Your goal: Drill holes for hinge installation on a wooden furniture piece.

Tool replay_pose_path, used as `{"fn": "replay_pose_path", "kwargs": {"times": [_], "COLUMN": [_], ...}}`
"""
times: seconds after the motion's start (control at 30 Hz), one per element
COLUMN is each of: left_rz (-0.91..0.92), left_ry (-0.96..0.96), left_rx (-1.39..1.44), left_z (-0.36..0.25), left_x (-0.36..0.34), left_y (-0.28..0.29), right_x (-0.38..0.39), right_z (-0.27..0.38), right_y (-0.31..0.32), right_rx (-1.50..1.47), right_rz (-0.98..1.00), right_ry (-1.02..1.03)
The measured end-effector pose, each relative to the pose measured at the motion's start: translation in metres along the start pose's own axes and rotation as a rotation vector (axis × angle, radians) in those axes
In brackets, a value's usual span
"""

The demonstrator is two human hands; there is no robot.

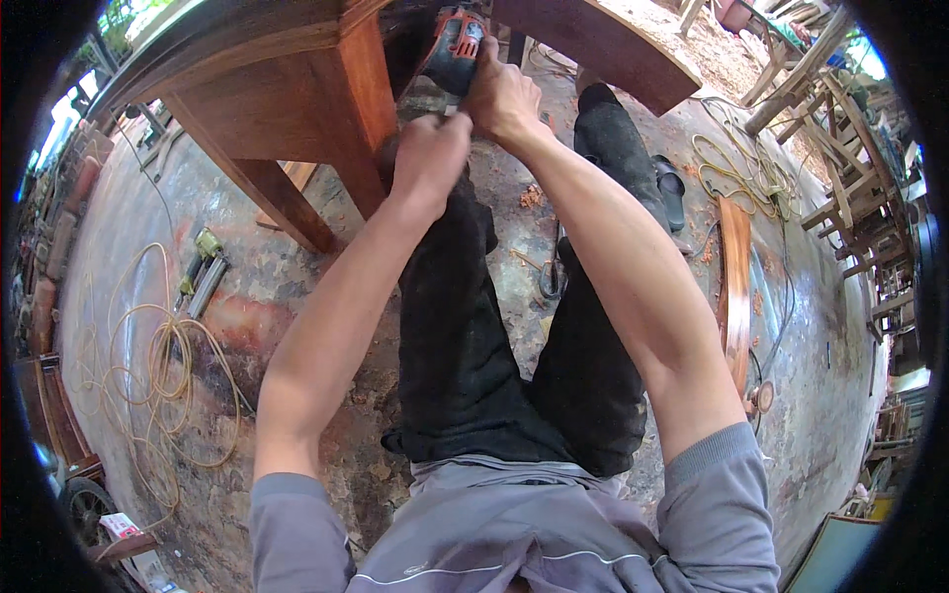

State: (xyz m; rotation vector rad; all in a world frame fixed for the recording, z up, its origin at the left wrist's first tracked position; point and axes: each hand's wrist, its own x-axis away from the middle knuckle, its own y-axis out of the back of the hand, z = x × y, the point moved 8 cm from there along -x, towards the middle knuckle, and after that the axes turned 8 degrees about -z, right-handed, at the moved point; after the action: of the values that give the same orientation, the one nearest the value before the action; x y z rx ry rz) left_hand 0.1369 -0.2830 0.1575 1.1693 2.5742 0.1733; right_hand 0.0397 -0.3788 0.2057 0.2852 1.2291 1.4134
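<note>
My right hand (502, 103) is closed round an orange-and-dark power tool (457, 47) at the top middle; its exact kind is hard to tell. Just below and left of it, my left hand (432, 163) is closed with fingers curled, slightly blurred by motion. What it grips, if anything, is hidden. Close to the left hand stands a brown wooden piece of furniture (267, 94) with square legs. A curved wooden board (613, 54) extends to the right of the tool.
A green-and-grey power tool (206, 269) lies on the floor at left, near a coiled yellowish cord (163, 361). At right are a long wooden piece (733, 287), a dark sandal (670, 188) and another looped cord (736, 168). Stacked wooden frames (855, 188) line the right side.
</note>
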Motion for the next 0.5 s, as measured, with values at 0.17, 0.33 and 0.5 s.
{"fn": "replay_pose_path", "kwargs": {"times": [0.17,0.33,0.5], "left_rz": [0.121,0.206,0.178], "left_ry": [0.334,0.206,0.140], "left_rx": [0.571,0.889,0.981], "left_z": [0.009,-0.004,-0.002], "left_x": [-0.042,-0.084,-0.092], "left_y": [-0.038,-0.070,-0.071], "right_x": [0.000,-0.007,-0.013], "right_z": [0.006,0.012,0.017], "right_y": [0.005,0.009,0.011], "right_rx": [-0.053,0.024,0.086], "right_rz": [-0.021,-0.002,0.040], "right_ry": [-0.011,0.016,0.140]}}
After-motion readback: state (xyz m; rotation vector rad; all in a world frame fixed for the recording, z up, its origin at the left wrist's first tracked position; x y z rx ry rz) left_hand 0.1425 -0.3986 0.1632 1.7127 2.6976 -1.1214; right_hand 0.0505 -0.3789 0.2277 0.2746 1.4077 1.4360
